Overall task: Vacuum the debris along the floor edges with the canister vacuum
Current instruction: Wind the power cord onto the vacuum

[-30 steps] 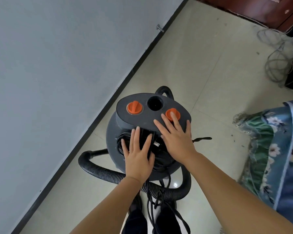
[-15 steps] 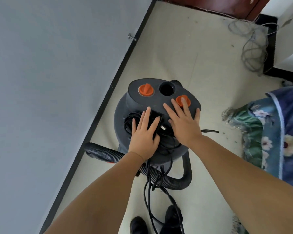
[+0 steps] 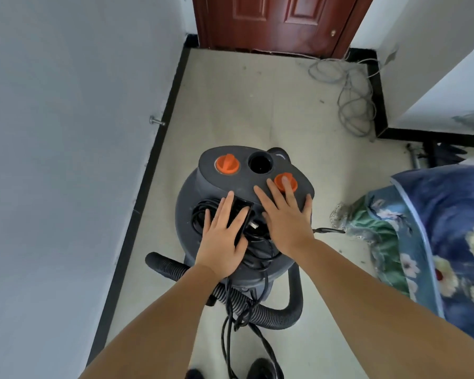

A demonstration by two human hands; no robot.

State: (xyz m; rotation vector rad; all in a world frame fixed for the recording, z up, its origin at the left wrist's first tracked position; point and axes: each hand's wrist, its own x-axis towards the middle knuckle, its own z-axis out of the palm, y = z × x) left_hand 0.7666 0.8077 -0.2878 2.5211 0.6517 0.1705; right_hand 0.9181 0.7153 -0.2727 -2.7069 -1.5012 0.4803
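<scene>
Resting flat and open-fingered on the canister vacuum (image 3: 246,214) beside the black baseboard (image 3: 151,170): left hand (image 3: 221,242), right hand (image 3: 286,220). Likely heavy, rigid; gripping the lid rim.

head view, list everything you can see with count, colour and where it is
canister vacuum: 1, dark grey, mid floor by the left wall
knobs: 2, orange, on the vacuum's top panel
hose: 1, black ribbed, curling round the vacuum's near side
power cord: 1, black, coiled on the vacuum, plug showing, rest trailing to the floor
door: 1, reddish brown, far end
loose cable: 1 tangle, grey, far right floor
floral blanket: 1, blue and green, right
door stopper: 1, metal, left wall
shoes: 2, black, bottom edge
left hand: flat on the coiled cord
right hand: flat on the panel, fingers over the right knob
</scene>
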